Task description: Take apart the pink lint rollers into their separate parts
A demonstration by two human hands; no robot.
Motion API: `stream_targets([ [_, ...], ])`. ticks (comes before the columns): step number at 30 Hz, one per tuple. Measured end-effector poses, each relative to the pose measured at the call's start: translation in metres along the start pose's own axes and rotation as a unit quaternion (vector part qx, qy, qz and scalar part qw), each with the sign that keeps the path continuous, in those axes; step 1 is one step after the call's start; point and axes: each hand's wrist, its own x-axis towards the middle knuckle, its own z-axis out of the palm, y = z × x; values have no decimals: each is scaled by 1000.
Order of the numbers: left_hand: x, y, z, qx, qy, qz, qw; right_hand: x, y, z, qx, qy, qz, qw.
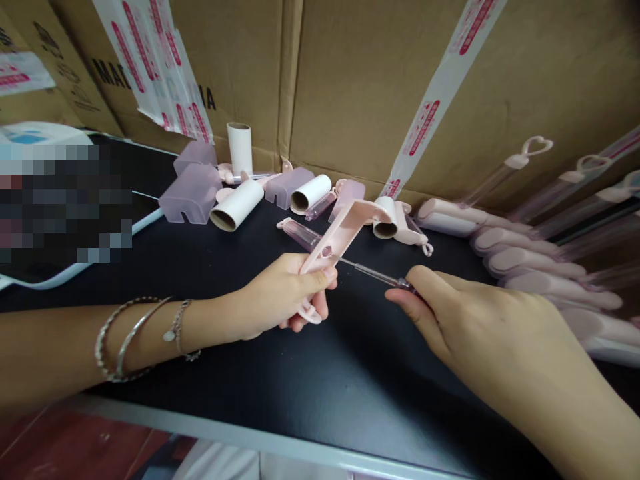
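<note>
Fingers of my left hand [280, 293] are wrapped round the lower part of a pale pink plastic bracket [345, 227] with curved ends, held tilted above the black table. A clear purple handle [301, 235] with a small loop at its tip sticks out from the bracket's far side. My right hand [490, 327] is closed round the grip of a screwdriver [374, 272]. Its thin metal shaft points left, its tip at the middle of the bracket beside a small purple round spot. Most of the screwdriver's grip is hidden by my fingers.
White cardboard tubes [240, 205], purple plastic covers [186, 190] and more pink parts [411, 232] lie along the back. Several pink rollers with clear handles [530, 250] line the right side. Tall cardboard [350, 87] stands behind. A white-rimmed object [145, 223] is at left, partly blurred.
</note>
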Motion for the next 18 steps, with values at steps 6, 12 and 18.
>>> stream_targets([
  [6,0,0,0,-4,0,13,1000,1,3,4,-7,12,-1,1000],
  [12,1,2,-1,0,2,8,1000,3,8,10,-3,34,-22,999],
  [18,2,-1,0,-1,10,15,1000,4,8,13,-9,42,-22,999],
])
